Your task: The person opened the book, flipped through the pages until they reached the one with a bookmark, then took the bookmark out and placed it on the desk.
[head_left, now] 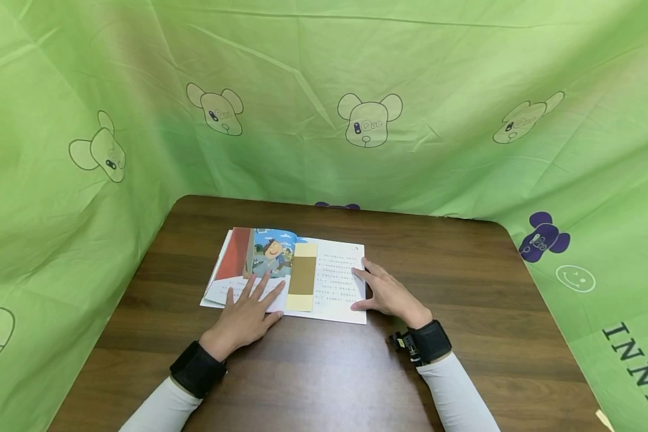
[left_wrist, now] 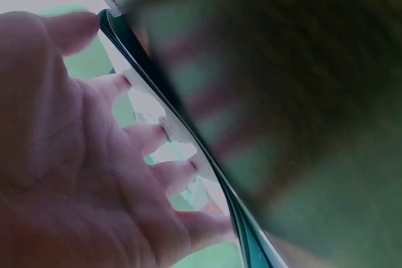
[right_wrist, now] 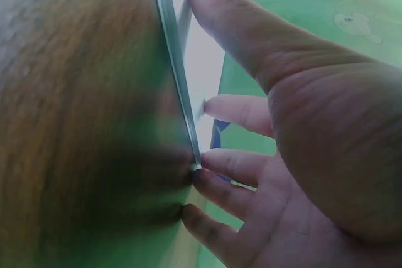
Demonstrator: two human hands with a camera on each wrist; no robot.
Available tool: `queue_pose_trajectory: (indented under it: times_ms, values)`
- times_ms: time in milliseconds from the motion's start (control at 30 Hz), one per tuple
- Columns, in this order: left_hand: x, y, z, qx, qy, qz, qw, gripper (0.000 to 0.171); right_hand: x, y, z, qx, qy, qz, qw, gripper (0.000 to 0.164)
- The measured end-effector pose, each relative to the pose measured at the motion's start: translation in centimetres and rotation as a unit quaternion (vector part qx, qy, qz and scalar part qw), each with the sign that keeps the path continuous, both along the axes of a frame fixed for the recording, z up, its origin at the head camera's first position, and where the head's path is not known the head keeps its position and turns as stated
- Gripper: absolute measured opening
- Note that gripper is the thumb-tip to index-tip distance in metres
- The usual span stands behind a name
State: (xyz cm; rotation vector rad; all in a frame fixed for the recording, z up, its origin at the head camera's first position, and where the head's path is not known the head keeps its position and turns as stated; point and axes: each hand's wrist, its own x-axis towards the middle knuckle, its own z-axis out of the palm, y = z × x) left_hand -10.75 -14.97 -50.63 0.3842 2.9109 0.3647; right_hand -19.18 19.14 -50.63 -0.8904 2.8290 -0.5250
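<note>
An open picture book (head_left: 340, 309) lies on the brown table, with an illustration on its left page and lines of print on its right page. Beside the fold, on the right page, is a cream strip (head_left: 302, 276) with a brown band across its middle. My left hand (head_left: 245, 317) rests on the lower left page, fingers spread and straight; the left wrist view shows the fingertips touching the paper. At the right edge, my right hand (head_left: 389, 293) touches the book with its thumb and index finger on the page. Its other fingertips (right_wrist: 210, 227) are by the edge.
The dark wood table (head_left: 324, 378) extends around the book on all sides. A green cloth (head_left: 281, 54) printed with bear heads hangs behind and along both sides. Each wrist wears a black band (head_left: 197, 367). A small pale object (head_left: 605, 420) shows at the lower right.
</note>
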Motion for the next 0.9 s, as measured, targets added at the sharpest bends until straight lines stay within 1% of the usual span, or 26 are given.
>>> queue_pose_trajectory:
  times_ms: [67,200,300,367,433,500,567,633,667,733,800,900]
  values:
    - [0.0,0.1,0.0,-0.002,-0.005,0.002,1.0,0.071,0.0,-0.3,0.1,-0.008,0.011,0.0,1.0,0.086]
    - [-0.1,0.2,-0.2,-0.006,-0.011,0.005,0.9999,0.074,-0.2,-1.1,0.2,-0.031,0.032,-0.014,0.999,0.074]
    - [-0.2,0.4,-0.2,-0.008,-0.014,0.006,0.9998,0.074,-0.5,-2.2,0.4,-0.067,0.03,-0.039,0.997,0.068]
    - [-0.3,0.5,-0.2,-0.01,-0.015,0.008,0.9998,0.073,-0.8,-3.1,0.6,-0.104,0.014,-0.058,0.993,0.066]
    - [-0.3,0.5,-0.2,-0.013,-0.016,0.008,0.9998,0.072,-1.0,-4.1,0.6,-0.14,-0.013,-0.084,0.986,0.065]
    - [-0.3,0.5,-0.2,-0.014,-0.016,0.009,0.9997,0.071,-1.2,-5.2,0.7,-0.174,-0.05,-0.112,0.977,0.064]
    - [-0.2,0.5,-0.2,-0.015,-0.016,0.011,0.9997,0.069,-1.5,-6.2,0.6,-0.2,-0.098,-0.138,0.965,0.064]
    - [-0.1,0.5,-0.1,-0.016,-0.016,0.012,0.9997,0.069,-1.7,-7.2,0.5,-0.237,-0.154,-0.164,0.945,0.065]
    - [-0.1,0.5,-0.1,-0.017,-0.016,0.012,0.9997,0.069,-1.8,-7.6,0.5,-0.26,-0.184,-0.176,0.932,0.065]
    - [0.0,0.5,-0.1,-0.016,-0.014,0.012,0.9997,0.069,-2.0,-8.4,0.3,-0.306,-0.239,-0.196,0.901,0.066]
    - [0.0,0.5,-0.1,-0.017,-0.01,0.011,0.9997,0.068,-2.1,-9.0,0.2,-0.354,-0.283,-0.21,0.866,0.065]
    - [0.1,0.5,-0.1,-0.018,-0.007,0.009,0.9998,0.068,-2.3,-9.8,0.1,-0.414,-0.332,-0.223,0.817,0.061]
